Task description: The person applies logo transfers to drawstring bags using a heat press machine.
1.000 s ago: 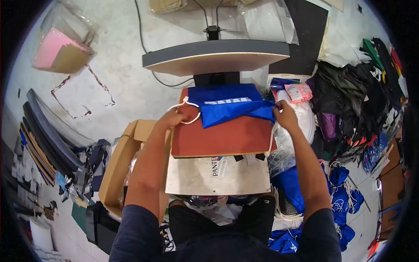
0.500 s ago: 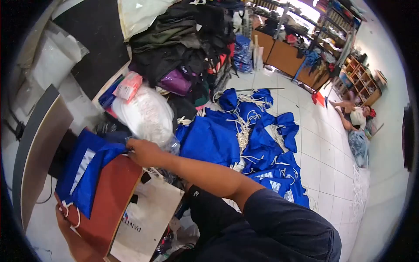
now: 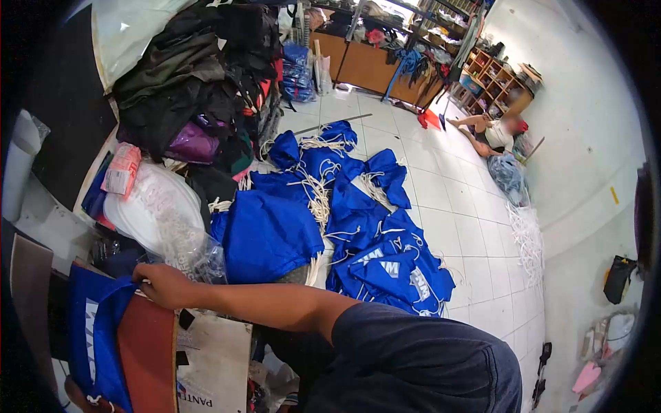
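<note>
A blue drawstring bag [image 3: 82,330] with white lettering lies against the reddish-brown board [image 3: 146,344] at the lower left. My right hand [image 3: 164,285] is closed on the bag's upper edge, its arm stretched across from the right. Low in the corner, my left hand [image 3: 86,400] pinches the bag's lower end near its white cord; the frame edge cuts off most of this hand. Beside the board stands a pale printed carton [image 3: 213,358].
Blue drawstring bags [image 3: 272,234] with white cords are heaped on the white tiled floor [image 3: 441,227]. Left of them are a wrapped white bundle [image 3: 155,206] and a pile of dark cloth [image 3: 186,76]. A person [image 3: 499,134] sits far back near shelves [image 3: 492,79].
The view has swung right, so everything sits further left and the right wall shows more. My right hand still grips the bag; my left hand is now nearly out of frame.
</note>
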`<state>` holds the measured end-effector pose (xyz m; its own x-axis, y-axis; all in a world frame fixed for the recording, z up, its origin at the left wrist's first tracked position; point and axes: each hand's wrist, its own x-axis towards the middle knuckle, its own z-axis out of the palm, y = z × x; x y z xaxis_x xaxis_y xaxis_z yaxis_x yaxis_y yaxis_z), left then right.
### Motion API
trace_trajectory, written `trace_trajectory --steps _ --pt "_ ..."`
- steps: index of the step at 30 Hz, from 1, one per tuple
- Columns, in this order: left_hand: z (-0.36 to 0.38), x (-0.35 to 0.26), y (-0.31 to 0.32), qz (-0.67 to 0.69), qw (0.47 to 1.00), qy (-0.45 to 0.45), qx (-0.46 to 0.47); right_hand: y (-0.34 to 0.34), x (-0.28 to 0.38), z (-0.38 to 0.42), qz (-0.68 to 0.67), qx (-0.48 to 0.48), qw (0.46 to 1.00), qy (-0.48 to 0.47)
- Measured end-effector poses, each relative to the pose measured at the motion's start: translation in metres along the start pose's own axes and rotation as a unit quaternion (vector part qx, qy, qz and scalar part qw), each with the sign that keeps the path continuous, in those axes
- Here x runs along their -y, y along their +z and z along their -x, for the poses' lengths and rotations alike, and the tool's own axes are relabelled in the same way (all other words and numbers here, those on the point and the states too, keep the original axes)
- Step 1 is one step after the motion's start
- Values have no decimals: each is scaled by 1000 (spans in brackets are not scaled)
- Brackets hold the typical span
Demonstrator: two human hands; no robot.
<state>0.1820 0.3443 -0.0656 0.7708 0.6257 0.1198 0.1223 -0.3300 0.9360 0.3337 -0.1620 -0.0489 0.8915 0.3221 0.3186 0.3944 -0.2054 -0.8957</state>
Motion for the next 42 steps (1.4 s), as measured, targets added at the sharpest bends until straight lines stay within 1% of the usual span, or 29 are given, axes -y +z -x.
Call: trace_trajectory --steps 2,3,5,6,7,8,9,11,12,14,15,18,20,24,26,30,32,36,38,39,41,42 --pt "2 -6 9 -7 1000 -1 3 6 -11 -8 -69 -52 993 -75" --pt "2 -10 13 -9 1000 -4 4 9 -15 -13 -70 -54 993 -74" --pt "1 -19 18 -13 1000 -1 1 12 -18 -24 -186 -69 980 -1" --pt "1 -24 19 -15 1000 -2 0 13 -20 -28 -191 -69 979 -2" --pt "1 -26 19 -17 1000 0 -3 10 -18 -33 -276 -35 959 60" --pt "1 -28 19 -19 1000 -1 -5 8 -17 -36 -359 1 925 122" --pt "0 -30 20 -21 1000 0 -5 6 -15 -39 -363 0 924 122" --pt "-3 -34 25 -27 1000 3 -1 -6 -2 -39 -412 -15 894 174" --pt "-4 -34 29 -28 1000 4 -1 -7 -1 -40 -414 -17 893 175" --pt "-9 -38 33 -32 999 6 5 -6 2 -46 -448 -15 883 136" --pt "-9 -38 35 -35 999 8 4 -6 3 -47 -451 -16 882 136" --pt "-9 -44 37 -39 999 11 4 -19 22 -54 -471 -8 875 110" --pt "-6 -48 40 -40 999 9 3 -22 27 -57 -502 -12 863 58" --pt "-4 -55 47 -38 999 7 8 -31 32 -60 -519 -31 852 55" --pt "-4 -56 51 -34 999 9 8 -34 37 -61 -510 10 859 44" --pt "-4 -60 61 -31 999 10 14 -45 48 -65 -518 -4 855 39" --pt "-5 -61 65 -28 999 13 17 -49 46 -72 -551 -12 833 51" --pt "-15 -56 74 -21 999 24 26 -51 33 -79 -545 -19 837 42" --pt "-19 -51 79 -13 999 29 31 -48 9 -81 -463 2 878 124" --pt "-19 -53 79 -10 999 30 35 -49 -2 -79 -464 4 877 122" --pt "-37 -45 82 11 998 40 46 -48 -23 -74 -453 -19 863 222" --pt "-46 -40 81 21 997 47 54 -47 -42 -76 -545 -11 809 219"
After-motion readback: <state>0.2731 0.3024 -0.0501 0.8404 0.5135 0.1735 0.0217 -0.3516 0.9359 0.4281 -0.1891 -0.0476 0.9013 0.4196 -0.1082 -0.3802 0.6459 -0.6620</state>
